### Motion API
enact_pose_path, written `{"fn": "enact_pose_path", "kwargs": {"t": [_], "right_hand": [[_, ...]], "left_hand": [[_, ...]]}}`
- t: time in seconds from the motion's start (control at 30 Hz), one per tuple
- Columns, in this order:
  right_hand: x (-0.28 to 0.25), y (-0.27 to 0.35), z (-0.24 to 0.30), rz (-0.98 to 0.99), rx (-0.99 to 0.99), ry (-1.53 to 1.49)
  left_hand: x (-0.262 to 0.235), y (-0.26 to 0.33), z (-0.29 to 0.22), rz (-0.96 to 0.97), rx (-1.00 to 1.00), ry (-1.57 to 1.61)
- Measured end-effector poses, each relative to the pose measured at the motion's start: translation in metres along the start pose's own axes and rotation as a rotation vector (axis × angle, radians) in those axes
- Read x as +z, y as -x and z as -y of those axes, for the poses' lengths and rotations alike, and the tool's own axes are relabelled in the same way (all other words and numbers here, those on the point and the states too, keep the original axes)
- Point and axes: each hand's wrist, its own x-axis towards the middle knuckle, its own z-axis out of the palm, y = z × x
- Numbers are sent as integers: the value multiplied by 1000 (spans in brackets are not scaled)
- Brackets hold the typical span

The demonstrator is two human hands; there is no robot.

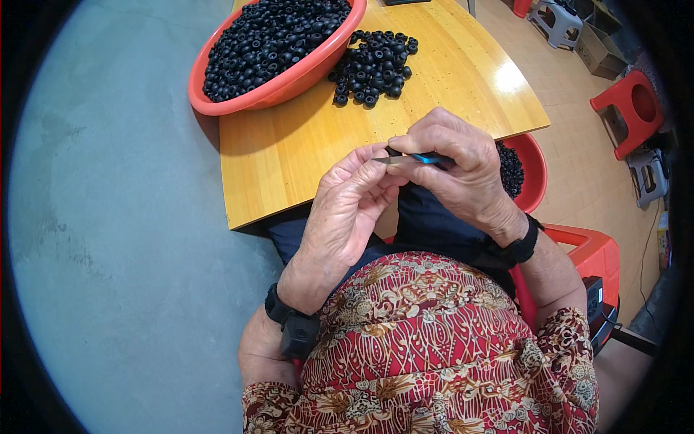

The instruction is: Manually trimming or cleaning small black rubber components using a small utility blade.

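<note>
Just above my lap, at the table's near edge, both hands meet fingertip to fingertip. My right hand (466, 170) is closed around a small knife (431, 158) with a blue and black handle, its thin pointed blade directed left. My left hand (340, 199) pinches a small black rubbery part (392, 152) right at the blade; the fingers hide most of it. Beyond the hands, a loose pile of round black parts (376, 65) with holes in them lies on the yellow wooden table (289, 155).
A large red basin (271, 94) heaped with similar black parts stands at the table's far left. Below the right edge sits another red basin (535, 173) with small black pieces. Stools, including a red stool (632, 108), and a cardboard box (600, 50) stand at the right.
</note>
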Motion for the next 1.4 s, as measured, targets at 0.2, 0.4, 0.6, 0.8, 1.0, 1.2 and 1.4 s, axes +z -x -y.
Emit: {"fn": "enact_pose_path", "kwargs": {"t": [0.2,0.4,0.6,0.8,1.0,1.2,1.4], "right_hand": [[5,2,0,-38,-27,69],[6,2,2,-74,-47,65],[4,2,6,-64,-29,64],[-1,0,12,-65,-4,-31],[-1,-2,7,-111,-76,101],[1,1,4,-100,-237,349],[1,2,6,-81,-284,448]], "left_hand": [[-5,0,5,-43,7,107],[1,2,-1,-38,7,33],[4,1,-2,-32,57,-8],[4,0,-2,-18,142,-37],[7,1,-5,-59,158,-69],[9,1,-4,-43,218,-24],[8,1,-3,-30,229,-45]]}}
